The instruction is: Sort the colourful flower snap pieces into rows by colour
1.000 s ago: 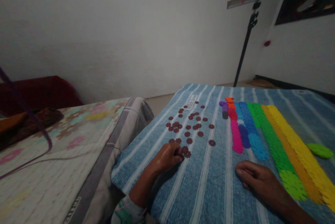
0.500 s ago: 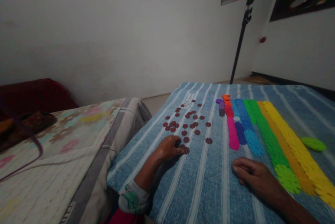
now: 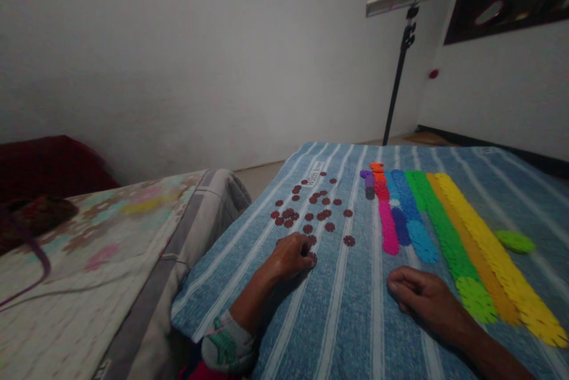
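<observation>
My left hand (image 3: 290,258) reaches in from the lower middle, its thumb and fingertips pinched at a brown notched disc (image 3: 313,260) on the striped cloth. Part of that disc is covered by the fingers. Several more brown flower-shaped discs (image 3: 329,227) lie scattered, some overlapping, beyond the hand. My right hand (image 3: 420,292) rests on the cloth with its fingers curled closed; whatever they may hold is hidden. To its right run overlapping rows of notched discs, among them a green row (image 3: 448,238), an orange row (image 3: 480,258) and a yellow row (image 3: 493,243).
Pink (image 3: 389,229) and blue (image 3: 406,202) rows lie farther in. A lime-green stack (image 3: 514,242) sits at the right. The blue striped cloth (image 3: 347,321) covers the surface. A flower-patterned bed (image 3: 133,243) stands left, and a black stand (image 3: 397,83) rises behind.
My view has turned slightly right, so the scene has shifted left. My left hand's fingers now cover more of the disc beneath them. My right hand stays curled beside the rows.
</observation>
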Tool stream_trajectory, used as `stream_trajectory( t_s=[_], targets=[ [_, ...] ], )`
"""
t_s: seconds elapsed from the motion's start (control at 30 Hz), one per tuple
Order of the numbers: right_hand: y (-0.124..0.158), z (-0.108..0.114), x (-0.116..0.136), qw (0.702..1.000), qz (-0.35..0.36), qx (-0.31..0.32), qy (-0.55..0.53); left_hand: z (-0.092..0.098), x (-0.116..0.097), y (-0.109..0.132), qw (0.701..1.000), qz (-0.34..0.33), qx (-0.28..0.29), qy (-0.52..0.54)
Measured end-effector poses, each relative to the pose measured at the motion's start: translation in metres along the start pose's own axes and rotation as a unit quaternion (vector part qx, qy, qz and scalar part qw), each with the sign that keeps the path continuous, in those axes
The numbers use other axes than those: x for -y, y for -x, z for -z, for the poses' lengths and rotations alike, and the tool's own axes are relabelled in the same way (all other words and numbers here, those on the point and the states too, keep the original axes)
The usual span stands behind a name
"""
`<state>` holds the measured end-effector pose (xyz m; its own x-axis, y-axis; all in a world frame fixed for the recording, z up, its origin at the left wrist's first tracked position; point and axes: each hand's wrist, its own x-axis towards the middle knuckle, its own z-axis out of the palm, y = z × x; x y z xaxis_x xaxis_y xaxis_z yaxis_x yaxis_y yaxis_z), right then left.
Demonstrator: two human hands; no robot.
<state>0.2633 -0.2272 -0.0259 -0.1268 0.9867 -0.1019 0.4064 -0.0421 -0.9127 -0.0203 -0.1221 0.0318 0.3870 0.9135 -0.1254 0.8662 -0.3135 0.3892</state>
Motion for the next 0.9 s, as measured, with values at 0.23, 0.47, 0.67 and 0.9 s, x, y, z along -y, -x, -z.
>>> stream_trajectory(
  t_s=[0.23, 0.47, 0.67, 0.9],
  targets=[
    [-0.001, -0.001, 0.004, 1.0, 0.009, -0.007, -0.018, 0.001, -0.006, 0.002, 1.0, -0.027, 0.0, -0.001],
    [-0.001, 0.001, 0.003, 1.0, 0.0, 0.004, -0.015, -0.001, -0.007, 0.001, 0.999, -0.031, 0.012, -0.003],
    [0.0, 0.0, 0.002, 1.0, 0.0, -0.009, -0.019, -0.008, 0.003, 0.0, 0.997, -0.026, 0.0, 0.078],
    [0.0, 0.001, 0.002, 1.0, 0.002, -0.013, -0.011, -0.003, 0.012, -0.012, 0.992, 0.043, -0.037, 0.117]
  ],
)
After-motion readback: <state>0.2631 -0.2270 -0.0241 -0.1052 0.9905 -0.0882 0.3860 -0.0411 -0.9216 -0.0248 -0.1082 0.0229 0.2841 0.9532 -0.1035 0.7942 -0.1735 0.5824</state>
